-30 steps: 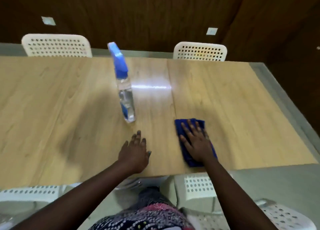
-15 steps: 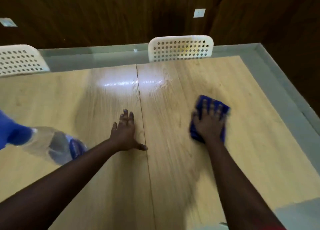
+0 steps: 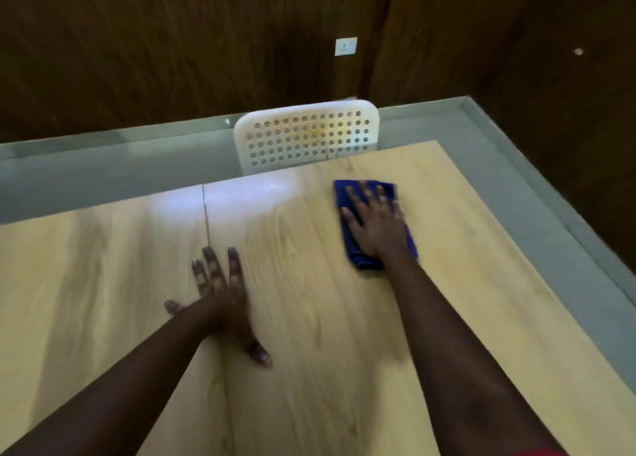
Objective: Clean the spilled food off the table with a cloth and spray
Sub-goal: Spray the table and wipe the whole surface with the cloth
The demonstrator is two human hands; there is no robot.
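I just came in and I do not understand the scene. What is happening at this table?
A person is wiping the wooden table. The right hand lies flat on a folded blue cloth and presses it down near the far right part of the tabletop. The left hand rests flat on the wood, fingers spread, holding nothing. A white chair stands behind the table. No spray bottle or spilled food shows.

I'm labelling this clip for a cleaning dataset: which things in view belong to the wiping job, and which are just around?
Part of the job:
- blue cloth, pressed flat under the right hand
- table being wiped
- left hand, flat on the table

Just around:
- white perforated chair
- wall socket
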